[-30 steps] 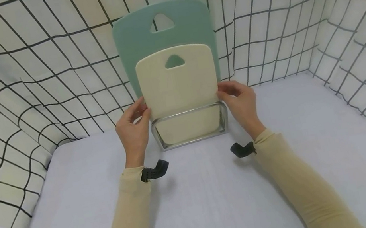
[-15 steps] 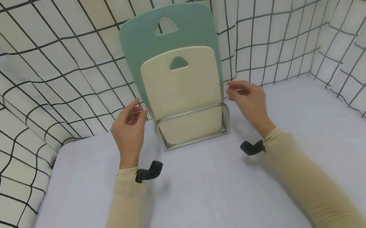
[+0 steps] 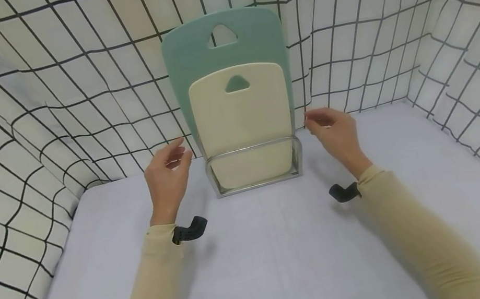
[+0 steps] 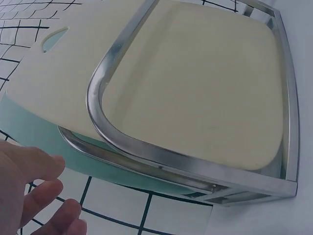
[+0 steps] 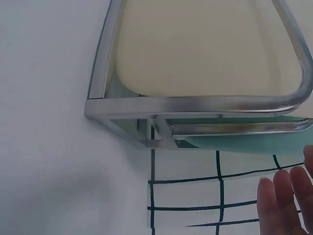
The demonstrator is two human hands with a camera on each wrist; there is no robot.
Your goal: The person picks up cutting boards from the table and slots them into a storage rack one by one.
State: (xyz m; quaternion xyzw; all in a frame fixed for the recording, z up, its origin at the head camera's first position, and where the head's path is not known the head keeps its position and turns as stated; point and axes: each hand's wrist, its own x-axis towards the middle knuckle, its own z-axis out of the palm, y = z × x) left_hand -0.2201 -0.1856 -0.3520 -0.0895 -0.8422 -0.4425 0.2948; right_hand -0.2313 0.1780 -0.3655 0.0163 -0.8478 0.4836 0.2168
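Note:
A cream cutting board (image 3: 241, 117) stands upright in a silver metal rack (image 3: 258, 186). Behind it, in the same rack, rises a larger green cutting board (image 3: 195, 51). Both boards have a cut-out handle hole near the top. My left hand (image 3: 168, 180) hovers just left of the rack, fingers loosely bent, holding nothing. On the other side, my right hand (image 3: 336, 133) hangs apart from the boards with relaxed fingers. The left wrist view shows a gap between my left fingers (image 4: 41, 196) and the rack's tube. In the right wrist view, my right fingers (image 5: 283, 200) touch nothing.
A white table surface (image 3: 268, 261) lies under the rack and my arms. Cloth with a black grid pattern (image 3: 92, 89) hangs along the back and both sides, close behind the green board. A black wrist mount (image 3: 190, 229) sits on each sleeve.
Both hands have let go of the cream board's edges and moved outward, the left hand to the left, the right to the right. The boards stay in the rack.

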